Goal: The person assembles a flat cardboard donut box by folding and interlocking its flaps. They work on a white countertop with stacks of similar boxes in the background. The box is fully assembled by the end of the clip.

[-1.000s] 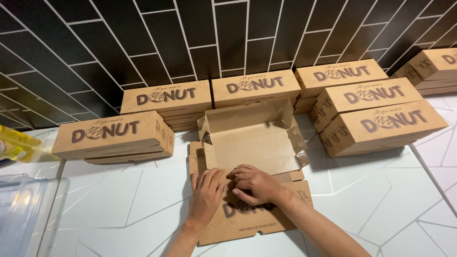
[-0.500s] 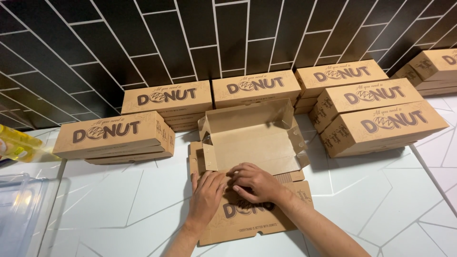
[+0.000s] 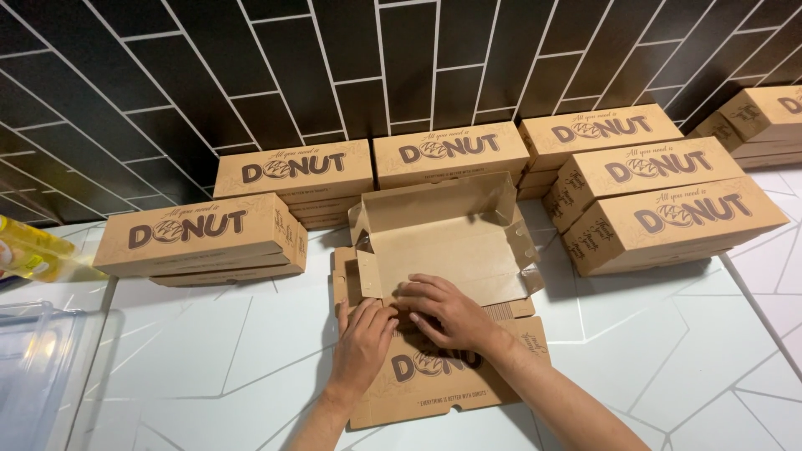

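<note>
Head view: half-folded brown cardboard box [image 3: 443, 276] lying open on white counter [image 3: 192, 351], lid flap toward the viewer. Left hand [image 3: 363, 342] flat, fingers extended, pressing front fold. Right hand [image 3: 447, 311] flat, overlapping beside it. Closed boxes [image 3: 668, 196] stacked behind, against black tiled wall [image 3: 251, 75].

Left hand [image 3: 364, 341] and right hand [image 3: 444, 312] press down, fingertips meeting.

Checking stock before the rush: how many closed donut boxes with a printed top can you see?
7: left stack, two along the wall, three stacked right, one far right. More lie hidden beneath these.
</note>
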